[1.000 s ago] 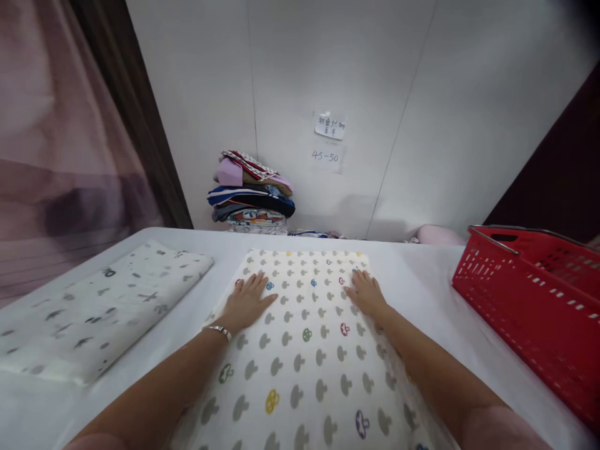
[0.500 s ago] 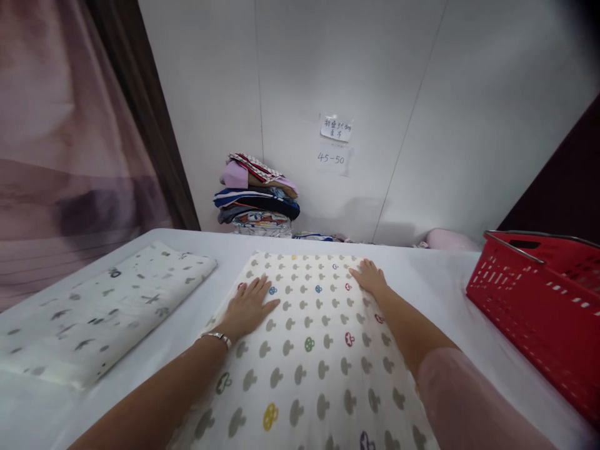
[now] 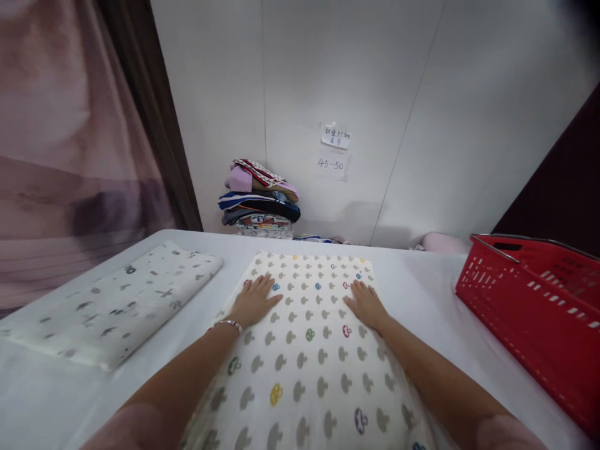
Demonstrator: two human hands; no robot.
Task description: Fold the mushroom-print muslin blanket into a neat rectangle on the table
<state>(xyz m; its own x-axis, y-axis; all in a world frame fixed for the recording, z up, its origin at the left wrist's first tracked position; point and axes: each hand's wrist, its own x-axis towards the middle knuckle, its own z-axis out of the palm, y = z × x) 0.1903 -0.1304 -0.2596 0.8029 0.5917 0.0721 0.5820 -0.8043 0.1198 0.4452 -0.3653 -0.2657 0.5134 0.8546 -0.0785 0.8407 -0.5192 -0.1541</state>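
A white cloth with mushroom prints (image 3: 309, 350) lies spread over the middle of the table and runs down to the bottom edge of the view. My left hand (image 3: 254, 300) rests flat near its left edge, fingers apart, with a bracelet at the wrist. On the cloth's right side lies my right hand (image 3: 368, 304), palm down with fingers spread, level with the left one. Neither hand grips anything.
A folded white cloth with grey prints (image 3: 117, 300) lies on the table (image 3: 417, 269) at the left. A red basket (image 3: 534, 312) stands at the right. Folded clothes (image 3: 260, 200) are piled behind the table, by the wall with paper signs (image 3: 334, 164).
My right hand has moved back toward me from the cloth's far right corner. My left hand stays nearly in place on the cloth. The view has shifted slightly.
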